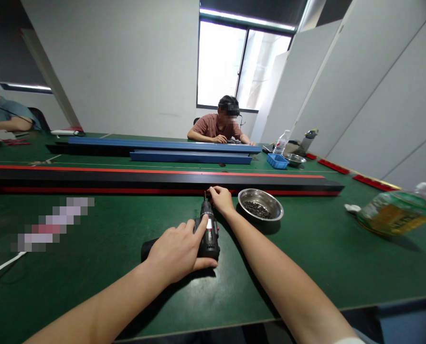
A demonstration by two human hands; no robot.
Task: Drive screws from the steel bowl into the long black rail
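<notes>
Two hands work a black cordless electric screwdriver (210, 237) against a long black bar with red edges (127, 179) on the green tabletop (91, 272).
The left hand (179, 251) wraps the screwdriver's body and hides its grip; the tool lies low, nose toward the bar. The right hand (220, 199) pinches at the bit's tip, where anything it holds is too small to make out. Just beside it on the right, a round steel bowl (251, 195) holds small dark screws (258, 209).
</notes>
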